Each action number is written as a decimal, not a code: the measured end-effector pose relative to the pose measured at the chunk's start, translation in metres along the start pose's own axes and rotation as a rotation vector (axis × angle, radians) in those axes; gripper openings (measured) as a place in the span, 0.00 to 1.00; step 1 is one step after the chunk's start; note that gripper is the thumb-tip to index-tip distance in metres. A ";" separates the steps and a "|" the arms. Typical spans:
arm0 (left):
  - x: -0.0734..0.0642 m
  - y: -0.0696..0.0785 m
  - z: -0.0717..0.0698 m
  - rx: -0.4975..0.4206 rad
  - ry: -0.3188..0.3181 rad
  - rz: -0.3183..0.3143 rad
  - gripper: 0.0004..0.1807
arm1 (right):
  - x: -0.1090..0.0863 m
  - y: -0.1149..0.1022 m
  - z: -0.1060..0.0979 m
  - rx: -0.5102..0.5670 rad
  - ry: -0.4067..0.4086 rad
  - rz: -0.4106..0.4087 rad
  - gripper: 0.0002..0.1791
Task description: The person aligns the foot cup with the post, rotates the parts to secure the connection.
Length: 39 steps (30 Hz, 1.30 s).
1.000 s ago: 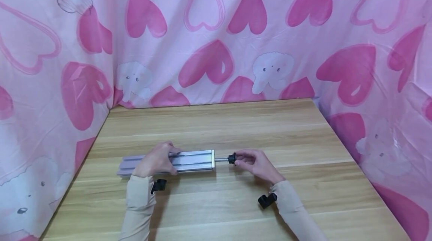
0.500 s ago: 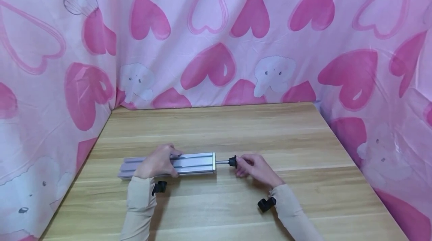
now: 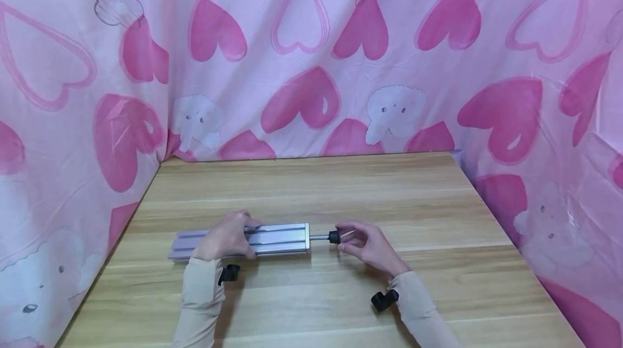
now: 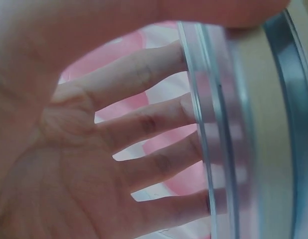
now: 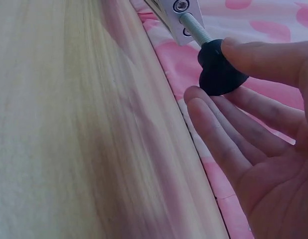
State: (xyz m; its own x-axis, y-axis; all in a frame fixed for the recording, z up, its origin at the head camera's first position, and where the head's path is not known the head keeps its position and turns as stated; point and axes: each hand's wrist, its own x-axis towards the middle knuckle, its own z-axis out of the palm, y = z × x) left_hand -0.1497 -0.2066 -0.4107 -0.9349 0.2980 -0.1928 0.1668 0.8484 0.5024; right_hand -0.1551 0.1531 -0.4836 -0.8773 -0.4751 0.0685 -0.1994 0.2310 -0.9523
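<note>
A grooved aluminium profile (image 3: 279, 237) lies sideways in front of me in the head view. My left hand (image 3: 225, 238) grips it across its width, thumb on the near side and fingers over the far side; in the left wrist view the fingers (image 4: 149, 119) reach the profile's grooved face (image 4: 229, 149). From the pale end plate (image 3: 307, 238) a threaded rod (image 3: 319, 237) sticks out to the right, tipped with a black levelling foot (image 3: 333, 237). My right hand (image 3: 368, 246) pinches that foot (image 5: 219, 67) between thumb and fingers. Screws (image 5: 181, 5) show in the end plate.
The wood-grain table (image 3: 311, 185) carries the work. Pink heart-patterned cloth (image 3: 302, 23) hangs behind it and along both sides. Black camera mounts sit on the left wrist (image 3: 230, 274) and the right wrist (image 3: 384, 300).
The right hand's fingers have shifted their hold around the black levelling foot, bunching up and then spreading again. The left hand stays on the profile. The head view has tilted slightly.
</note>
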 end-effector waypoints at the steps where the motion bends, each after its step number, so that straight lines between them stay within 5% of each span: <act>1: 0.000 0.000 0.000 -0.001 0.000 0.000 0.40 | 0.000 0.000 0.000 -0.006 0.002 0.013 0.30; 12: 0.002 -0.001 0.004 -0.014 0.008 0.029 0.39 | 0.002 0.003 0.000 -0.074 -0.032 0.130 0.22; 21: 0.001 0.001 0.002 -0.025 0.012 0.062 0.40 | 0.003 -0.002 0.001 -0.065 -0.027 0.171 0.28; 25: -0.001 -0.001 0.000 -0.015 0.017 0.087 0.40 | 0.001 0.001 0.002 -0.068 0.008 0.134 0.24; 33: -0.002 -0.005 -0.005 0.005 0.022 0.095 0.39 | 0.005 -0.001 0.006 0.003 0.041 -0.083 0.32; 39: 0.001 -0.003 -0.003 0.002 0.013 0.083 0.40 | 0.004 -0.002 0.003 -0.042 0.050 -0.030 0.27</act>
State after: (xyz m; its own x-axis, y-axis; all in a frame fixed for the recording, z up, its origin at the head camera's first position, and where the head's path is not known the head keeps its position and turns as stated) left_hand -0.1518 -0.2101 -0.4096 -0.9219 0.3614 -0.1396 0.2443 0.8219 0.5146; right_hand -0.1567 0.1481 -0.4819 -0.8911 -0.4396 0.1123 -0.2430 0.2535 -0.9363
